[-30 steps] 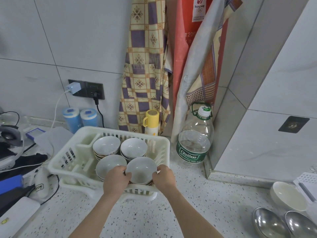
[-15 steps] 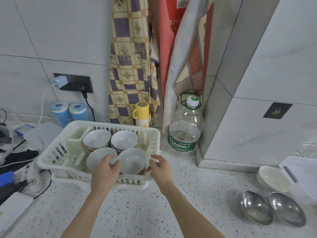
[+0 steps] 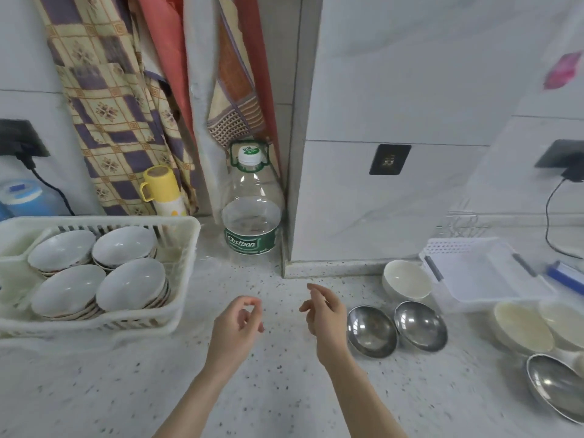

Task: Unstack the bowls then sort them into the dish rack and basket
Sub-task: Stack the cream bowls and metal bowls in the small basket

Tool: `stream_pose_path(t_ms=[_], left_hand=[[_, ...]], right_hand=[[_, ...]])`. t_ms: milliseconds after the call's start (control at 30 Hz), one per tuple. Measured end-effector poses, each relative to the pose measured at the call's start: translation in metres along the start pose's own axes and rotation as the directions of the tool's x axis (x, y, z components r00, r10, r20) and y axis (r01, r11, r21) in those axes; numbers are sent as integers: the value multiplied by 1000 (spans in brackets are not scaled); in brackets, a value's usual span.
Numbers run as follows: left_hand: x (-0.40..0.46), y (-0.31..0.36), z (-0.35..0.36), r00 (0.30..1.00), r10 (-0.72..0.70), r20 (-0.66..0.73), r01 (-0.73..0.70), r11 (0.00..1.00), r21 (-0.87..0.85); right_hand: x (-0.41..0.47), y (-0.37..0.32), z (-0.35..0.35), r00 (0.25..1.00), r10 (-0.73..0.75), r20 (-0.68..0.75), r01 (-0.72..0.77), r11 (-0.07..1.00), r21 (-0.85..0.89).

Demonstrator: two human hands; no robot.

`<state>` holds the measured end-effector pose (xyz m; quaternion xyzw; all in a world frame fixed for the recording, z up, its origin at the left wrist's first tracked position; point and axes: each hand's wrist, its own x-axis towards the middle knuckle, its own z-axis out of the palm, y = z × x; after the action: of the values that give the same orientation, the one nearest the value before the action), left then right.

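Both hands hang over the speckled surface (image 3: 268, 390) with nothing in them: the left hand (image 3: 235, 327) has its grip released, fingers loosely curled with thumb and forefinger near each other, and the right hand (image 3: 325, 317) is likewise released, fingers relaxed and pointing up and left. They sit between the 2 work areas, so the step in hand looks like the crossing from the dish rack (image 3: 186, 248) on the left toward the loose bowls on the right. Just beside the right hand lie 2 steel bowls (image 3: 373, 331), side by side and touching or nearly so, with 1 white bowl (image 3: 407, 279) behind them. Further right, partly cut by the frame edge, are 2 cream bowls (image 3: 523, 327) and 1 more steel bowl (image 3: 556, 387); whether any of these is a stack I cannot tell. Behind them sits the white basket (image 3: 480, 273), with no bowls in it. The rack holds 4 piles of white bowls (image 3: 131, 289), 2 in front and 2 behind, each several bowls deep. The next move probably calls for the right hand to reach for the nearest steel bowl, whose smooth curved rim may slip, and carry it to the basket.
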<state>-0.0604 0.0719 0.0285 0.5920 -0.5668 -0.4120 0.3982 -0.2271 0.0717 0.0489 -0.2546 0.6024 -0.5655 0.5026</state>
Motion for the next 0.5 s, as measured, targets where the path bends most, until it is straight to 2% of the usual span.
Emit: stream_pose_path(t_ms=[267, 400, 500], left_hand=[[-32, 50, 179, 993, -94, 77, 99, 992, -72], [-51, 78, 263, 979, -126, 161, 146, 982, -122], [-59, 94, 314, 961, -137, 242, 164, 982, -96]], right_hand=[[46, -57, -165, 997, -71, -36, 72, 997, 15], [60, -75, -248, 994, -48, -95, 45, 998, -36], [69, -83, -302, 986, -12, -167, 10, 1000, -13]])
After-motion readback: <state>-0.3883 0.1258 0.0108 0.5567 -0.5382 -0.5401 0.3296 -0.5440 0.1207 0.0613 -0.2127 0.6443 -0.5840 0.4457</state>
